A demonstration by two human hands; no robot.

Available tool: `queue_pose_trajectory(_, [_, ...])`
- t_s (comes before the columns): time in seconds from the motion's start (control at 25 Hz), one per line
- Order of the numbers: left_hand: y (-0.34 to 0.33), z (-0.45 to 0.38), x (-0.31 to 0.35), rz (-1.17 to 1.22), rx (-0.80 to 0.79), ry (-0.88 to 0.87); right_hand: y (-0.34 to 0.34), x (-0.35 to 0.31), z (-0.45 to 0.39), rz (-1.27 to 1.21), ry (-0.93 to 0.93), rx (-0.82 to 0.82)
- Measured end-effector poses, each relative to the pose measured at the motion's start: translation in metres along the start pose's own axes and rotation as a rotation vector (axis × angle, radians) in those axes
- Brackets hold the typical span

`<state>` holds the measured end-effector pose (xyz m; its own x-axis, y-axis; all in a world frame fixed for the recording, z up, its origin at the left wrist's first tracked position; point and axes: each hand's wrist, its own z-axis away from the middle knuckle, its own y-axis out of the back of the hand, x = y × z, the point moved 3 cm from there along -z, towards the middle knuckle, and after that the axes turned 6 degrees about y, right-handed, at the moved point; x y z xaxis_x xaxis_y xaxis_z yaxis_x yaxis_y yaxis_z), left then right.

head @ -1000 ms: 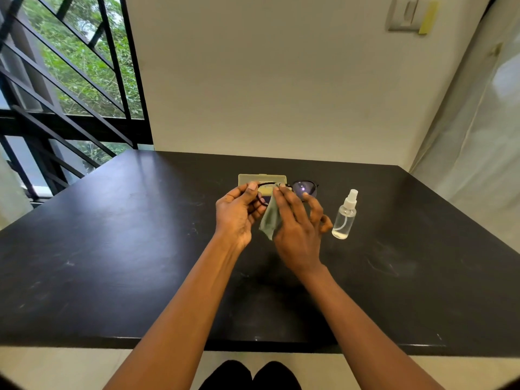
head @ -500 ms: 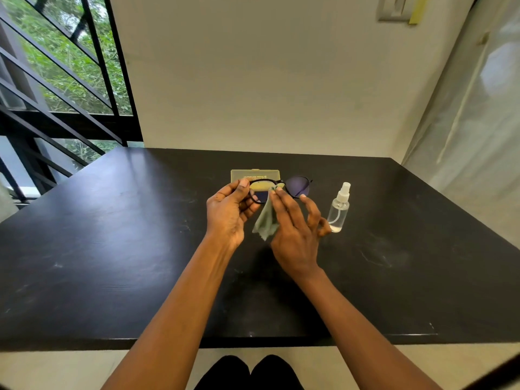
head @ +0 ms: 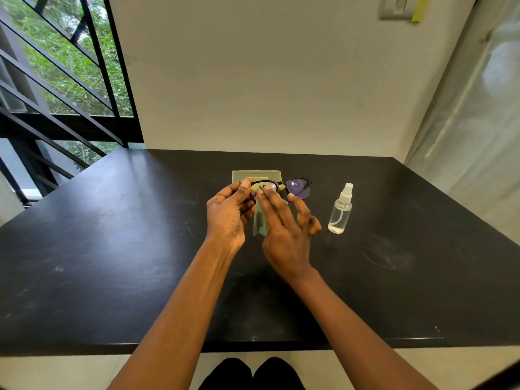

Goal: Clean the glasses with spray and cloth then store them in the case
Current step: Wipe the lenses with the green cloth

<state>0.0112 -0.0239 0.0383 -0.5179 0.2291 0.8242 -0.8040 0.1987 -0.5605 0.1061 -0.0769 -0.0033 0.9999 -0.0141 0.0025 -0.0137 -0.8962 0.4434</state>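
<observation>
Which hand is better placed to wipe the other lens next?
Probably the right hand. It already presses the cloth on the lens near the left hand, and the unwiped lens lies just beside its fingers. The left hand grips the glasses frame and should keep steadying it.

Dark-framed glasses [head: 292,187] are held above the black table [head: 112,249], the left lens covered by a grey-green cloth [head: 260,222] that hangs down. A flat olive case [head: 256,175], closed, lies behind them toward the far edge. A clear spray bottle [head: 340,211] stands upright to the right.
</observation>
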Motion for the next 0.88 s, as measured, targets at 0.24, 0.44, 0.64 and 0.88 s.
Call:
queue_pose_trajectory(0.24, [0.002, -0.002, 0.000, -0.001, -0.034, 0.013, 0.001, 0.011, 0.000, 0.027, -0.073, -0.022])
queue_pose_trajectory(0.44, [0.001, -0.002, -0.001, -0.002, -0.032, 0.019, -0.002, 0.005, -0.012, 0.001, -0.106, -0.038])
queue_pose_trajectory(0.64, [0.006, -0.004, 0.000, 0.010, -0.008, 0.026, 0.000, -0.005, -0.003, 0.049, -0.006, -0.044])
queue_pose_trajectory(0.88, [0.007, -0.003, 0.000, 0.034, -0.010, 0.028, -0.002, 0.009, 0.010, 0.074, -0.026, -0.066])
